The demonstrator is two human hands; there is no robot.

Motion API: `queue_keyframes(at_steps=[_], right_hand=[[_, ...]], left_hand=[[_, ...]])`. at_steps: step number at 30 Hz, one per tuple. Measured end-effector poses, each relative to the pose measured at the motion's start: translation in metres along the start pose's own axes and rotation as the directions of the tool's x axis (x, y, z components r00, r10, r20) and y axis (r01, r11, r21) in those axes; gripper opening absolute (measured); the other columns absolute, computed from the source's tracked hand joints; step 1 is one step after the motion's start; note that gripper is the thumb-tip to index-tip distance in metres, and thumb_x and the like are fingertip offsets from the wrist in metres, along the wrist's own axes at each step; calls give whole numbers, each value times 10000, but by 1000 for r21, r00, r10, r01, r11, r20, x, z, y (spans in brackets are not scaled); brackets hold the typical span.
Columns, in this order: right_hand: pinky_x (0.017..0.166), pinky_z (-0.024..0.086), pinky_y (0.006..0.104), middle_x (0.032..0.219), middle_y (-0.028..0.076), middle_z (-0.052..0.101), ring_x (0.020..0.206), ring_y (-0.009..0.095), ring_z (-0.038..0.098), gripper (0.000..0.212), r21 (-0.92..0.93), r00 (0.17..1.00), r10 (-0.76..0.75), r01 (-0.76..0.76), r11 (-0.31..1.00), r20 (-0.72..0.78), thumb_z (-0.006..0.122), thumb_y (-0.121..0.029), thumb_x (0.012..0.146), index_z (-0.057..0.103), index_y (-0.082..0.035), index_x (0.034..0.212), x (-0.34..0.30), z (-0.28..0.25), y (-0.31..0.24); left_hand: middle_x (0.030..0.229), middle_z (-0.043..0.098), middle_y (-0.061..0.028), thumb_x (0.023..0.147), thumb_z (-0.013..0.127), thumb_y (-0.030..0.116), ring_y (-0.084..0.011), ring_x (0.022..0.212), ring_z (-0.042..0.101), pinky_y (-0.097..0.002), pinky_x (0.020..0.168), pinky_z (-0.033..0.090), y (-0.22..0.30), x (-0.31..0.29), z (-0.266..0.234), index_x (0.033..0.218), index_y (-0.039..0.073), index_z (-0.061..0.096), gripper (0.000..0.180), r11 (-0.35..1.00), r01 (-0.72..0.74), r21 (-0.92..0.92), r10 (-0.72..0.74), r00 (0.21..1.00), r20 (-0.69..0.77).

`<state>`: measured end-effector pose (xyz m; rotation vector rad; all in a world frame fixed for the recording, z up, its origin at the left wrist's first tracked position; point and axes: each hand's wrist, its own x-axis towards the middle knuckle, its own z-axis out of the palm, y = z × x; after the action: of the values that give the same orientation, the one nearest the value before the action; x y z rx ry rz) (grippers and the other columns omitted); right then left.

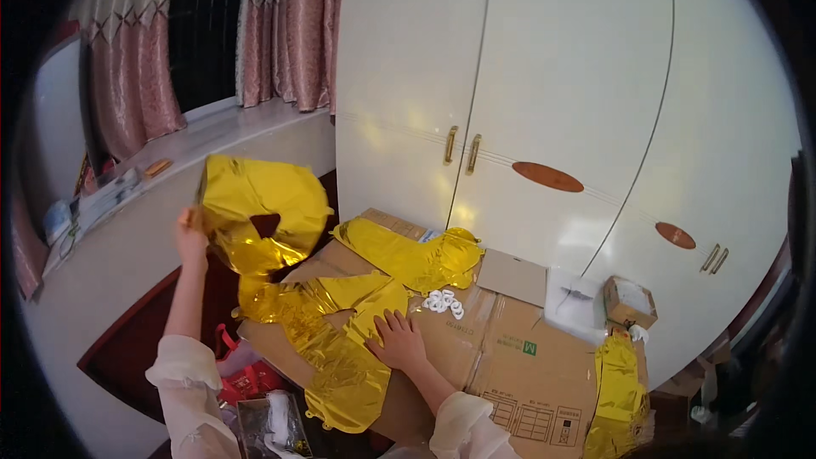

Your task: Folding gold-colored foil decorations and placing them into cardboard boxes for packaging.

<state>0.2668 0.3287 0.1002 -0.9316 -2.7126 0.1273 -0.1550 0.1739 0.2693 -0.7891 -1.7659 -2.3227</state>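
My left hand (192, 228) is closed on the edge of a flat gold foil balloon (255, 191), raised at the left with a small opening in its middle. Its lower end meets more gold foil (344, 382) lying on a cardboard box (544, 365); whether the two are joined I cannot make out. My right hand (398, 340) lies with fingers spread on that lower foil, near the box's middle. Another flat gold foil balloon (408, 255) lies beyond it. Just right of that one sits a small pile of white rings (444, 302).
More gold foil (616, 395) lies at the right edge, near a small carton (631, 302) and a white plastic sheet (571, 302). White wardrobe doors (561, 76) stand behind. At lower left are red bags (242, 374) and an open box (272, 425). A windowsill (204, 132) runs along the left.
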Motion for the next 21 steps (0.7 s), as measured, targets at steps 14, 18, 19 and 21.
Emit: queue_keyframes(at_steps=[14,18,19,21], right_hand=[[1102,344,468,1452,127,462,1309,300,455,574,951,929,332,59,302,-164,425,-463,1011,388,-117,1468,-16,-3,47],[882,467,369,1401,135,496,1079,198,568,671,844,967,145,-104,-526,210,477,-529,984,308,-152,1512,-84,-74,81],[806,481,316,1393,138,499,1024,166,577,707,827,982,60,-117,-550,179,492,-547,972,275,-167,1527,-109,-103,82],[985,462,364,1434,124,478,1192,257,548,770,875,988,-99,-149,-461,116,550,-583,923,310,-122,1492,-158,-124,132]], left_hand=[[1016,687,-137,715,655,65,-332,919,655,-436,811,525,184,-215,141,1097,95,667,383,465,-876,129,517,387,763],[1237,627,-38,757,661,229,-220,1202,569,-430,951,465,130,-318,147,1158,99,635,422,218,-907,-361,639,-147,755],[1237,625,-39,775,640,244,-203,1220,556,-459,971,445,127,-339,144,1167,95,634,419,149,-898,-414,629,-237,740],[1257,608,-41,794,619,264,-189,1256,527,-501,999,416,119,-383,153,1204,95,622,443,125,-828,-546,639,-354,683]])
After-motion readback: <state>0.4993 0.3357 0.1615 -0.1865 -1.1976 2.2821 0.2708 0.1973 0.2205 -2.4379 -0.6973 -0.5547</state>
